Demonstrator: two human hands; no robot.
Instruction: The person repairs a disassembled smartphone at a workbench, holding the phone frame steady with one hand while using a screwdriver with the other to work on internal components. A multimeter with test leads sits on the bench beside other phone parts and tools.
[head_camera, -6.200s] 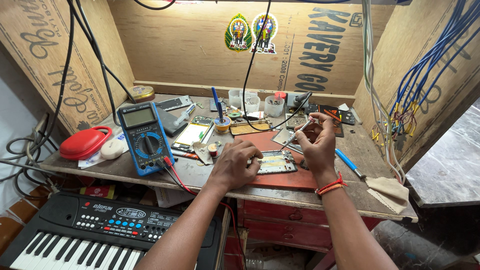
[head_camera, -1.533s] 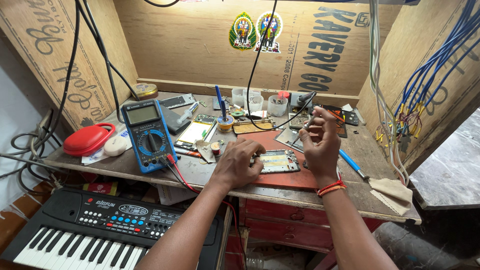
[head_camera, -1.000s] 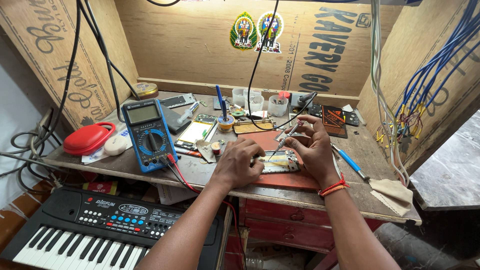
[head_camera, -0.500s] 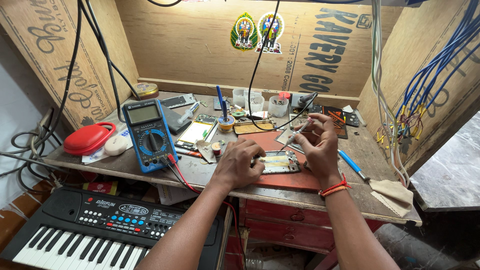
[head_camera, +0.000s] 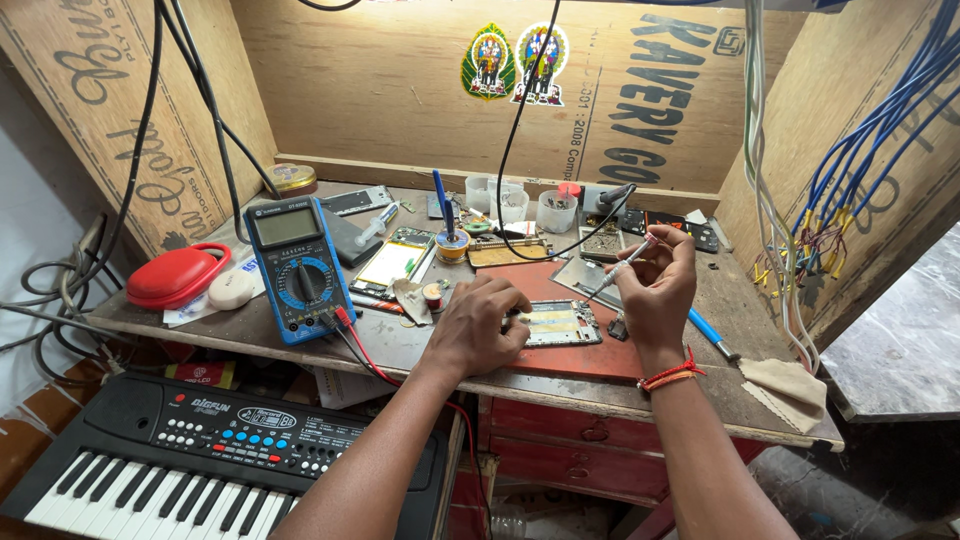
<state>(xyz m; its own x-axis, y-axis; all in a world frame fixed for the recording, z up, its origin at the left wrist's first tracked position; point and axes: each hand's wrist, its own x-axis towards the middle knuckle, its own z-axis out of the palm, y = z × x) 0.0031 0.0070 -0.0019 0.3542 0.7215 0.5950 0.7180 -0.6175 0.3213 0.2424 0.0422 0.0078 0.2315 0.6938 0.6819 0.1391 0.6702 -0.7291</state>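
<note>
While the left hand (head_camera: 478, 330) presses down, fingers curled, on the near end of a small opened phone frame (head_camera: 560, 323) lying flat on the red mat (head_camera: 560, 360), the right hand (head_camera: 655, 285) is raised just beyond and to the right of it, pinching a slim silver tool (head_camera: 622, 267), possibly a screwdriver or a probe, though the view is too small to tell. Its tip slants down toward the frame's far edge without clearly touching. Left of the left hand stands a blue multimeter (head_camera: 298, 268), its red and black leads running past the wrist. Beyond it lies a red case (head_camera: 176, 276). Below both forearms sits a black keyboard (head_camera: 210, 455). A blue-handled tool (head_camera: 708, 333) lies just right of the right wrist.
</note>
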